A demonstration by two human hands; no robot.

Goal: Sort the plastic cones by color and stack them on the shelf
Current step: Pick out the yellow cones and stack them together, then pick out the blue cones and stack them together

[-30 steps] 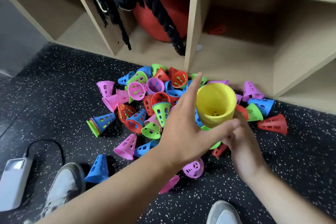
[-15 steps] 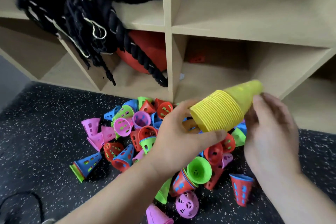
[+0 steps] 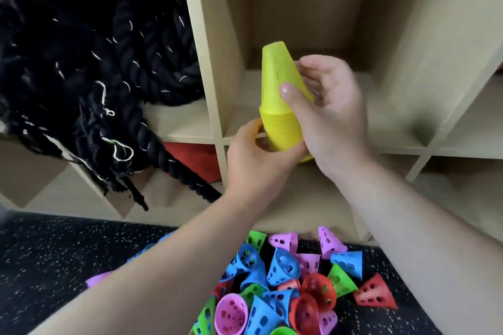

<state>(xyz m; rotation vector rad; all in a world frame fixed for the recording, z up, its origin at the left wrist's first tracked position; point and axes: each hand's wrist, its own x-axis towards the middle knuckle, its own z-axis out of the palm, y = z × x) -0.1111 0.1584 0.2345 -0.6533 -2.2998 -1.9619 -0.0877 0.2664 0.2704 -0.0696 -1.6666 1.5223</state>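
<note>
- The one yellow cone stack (image 3: 280, 106) has swung from tilted to upright, in front of the shelf (image 3: 394, 117).
- Two hands hold it, fingers (image 3: 290, 96) curled: left hand (image 3: 255, 163) at its base, right hand (image 3: 329, 111) round its top.

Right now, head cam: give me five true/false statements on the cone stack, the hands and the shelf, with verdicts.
1. The left hand and the right hand both hold the yellow cone stack. True.
2. The yellow cone stack has its narrow end down. False: the narrow end points up.
3. A black rope fills the shelf compartment left of the stack. True.
4. The loose cones on the floor are all yellow. False: they are blue, pink, green and red.
5. The stack stands alone on a shelf board. False: it is in the hands, in front of a compartment.
</note>
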